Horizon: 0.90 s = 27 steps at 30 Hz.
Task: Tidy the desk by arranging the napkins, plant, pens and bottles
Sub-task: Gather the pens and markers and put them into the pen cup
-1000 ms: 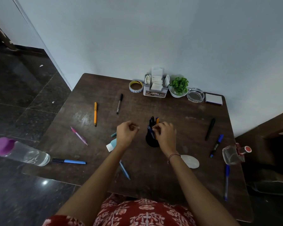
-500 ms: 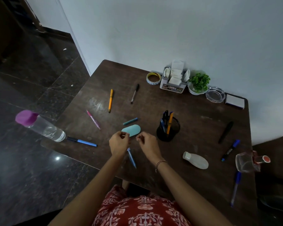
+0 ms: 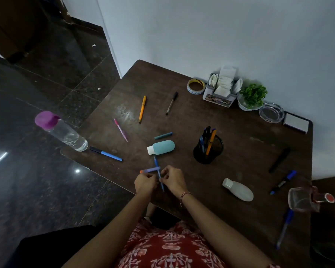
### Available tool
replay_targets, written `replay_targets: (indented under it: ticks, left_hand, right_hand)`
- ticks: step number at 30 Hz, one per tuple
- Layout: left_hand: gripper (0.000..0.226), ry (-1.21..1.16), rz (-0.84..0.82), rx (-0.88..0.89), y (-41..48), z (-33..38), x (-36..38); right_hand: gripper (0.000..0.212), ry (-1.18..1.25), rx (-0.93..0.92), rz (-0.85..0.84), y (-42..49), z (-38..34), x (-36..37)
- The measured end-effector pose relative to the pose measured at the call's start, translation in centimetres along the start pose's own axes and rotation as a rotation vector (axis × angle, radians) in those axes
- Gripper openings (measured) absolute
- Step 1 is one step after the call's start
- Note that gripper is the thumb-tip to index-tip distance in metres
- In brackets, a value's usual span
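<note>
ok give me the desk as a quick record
tidied: white paper napkins in grey holder, green potted plant, pens in black mesh cup
loose: orange pen, pink pen, silver black-capped pen, blue marker, others
bottles: teal plastic bottle, white plastic bottle lying; clear purple-capped bottle at left edge
hands: left hand, right hand meet at thin blue pen; lilac pen crosswise; grip unclear

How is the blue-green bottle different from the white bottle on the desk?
The blue-green bottle has a white cap that stands out; the white bottle is pale all over. The blue-green bottle lies near the middle of the desk, beside a teal pen; the white bottle lies further right, nearer the front edge. Both lie on their sides, caps on.
</note>
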<state>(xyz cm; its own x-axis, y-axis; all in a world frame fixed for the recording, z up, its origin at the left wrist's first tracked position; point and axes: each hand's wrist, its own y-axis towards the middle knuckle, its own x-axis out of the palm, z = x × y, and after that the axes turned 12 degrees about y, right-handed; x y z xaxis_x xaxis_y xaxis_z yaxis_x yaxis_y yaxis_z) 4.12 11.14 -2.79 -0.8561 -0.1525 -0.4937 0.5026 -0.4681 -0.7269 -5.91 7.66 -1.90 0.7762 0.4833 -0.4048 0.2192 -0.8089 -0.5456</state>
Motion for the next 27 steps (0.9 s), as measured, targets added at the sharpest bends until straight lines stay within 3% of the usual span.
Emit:
replay_targets:
  ticks: [20,27]
  left_hand:
    - [0.02,0.109,-0.192,0.172,-3.0,2.8,3.9]
    - [0.007,0.134,-0.108,0.388,-3.8,4.3,4.1]
  right_hand:
    - [0.028,0.132,0.184,0.131,-1.6,2.9,-5.1]
    - [0.022,0.155,0.037,0.226,-2.1,1.7,-6.8]
